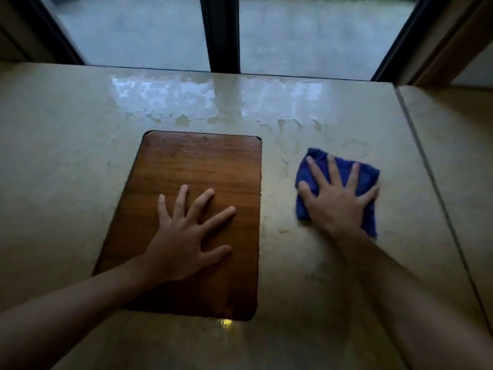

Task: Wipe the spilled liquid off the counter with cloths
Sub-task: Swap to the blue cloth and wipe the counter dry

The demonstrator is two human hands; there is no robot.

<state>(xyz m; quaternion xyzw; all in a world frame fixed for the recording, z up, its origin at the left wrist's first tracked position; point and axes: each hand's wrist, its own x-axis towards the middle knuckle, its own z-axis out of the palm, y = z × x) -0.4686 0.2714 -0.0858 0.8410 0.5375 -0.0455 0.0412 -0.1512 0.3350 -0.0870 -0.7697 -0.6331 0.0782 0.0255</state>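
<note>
Right hand [336,201] flat on blue cloth [365,180], fingers [333,170] spread across its top, palm pressing it onto bench [66,145]; cloth edges show past fingertips and beside wrist. Cloth lies right of wooden board [194,166], not touching it. Left hand [184,244] flat on board, fingers spread, holding nothing. Spilled liquid [170,100] (shiny, patchy film) sits beyond board's far edge, near window [138,30], apart from cloth.

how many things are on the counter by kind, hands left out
Blue cloth: 1, flat under the right hand
Wooden board: 1, under the left hand
Wet patch of liquid: 1, along the far edge
Total: 3
</note>
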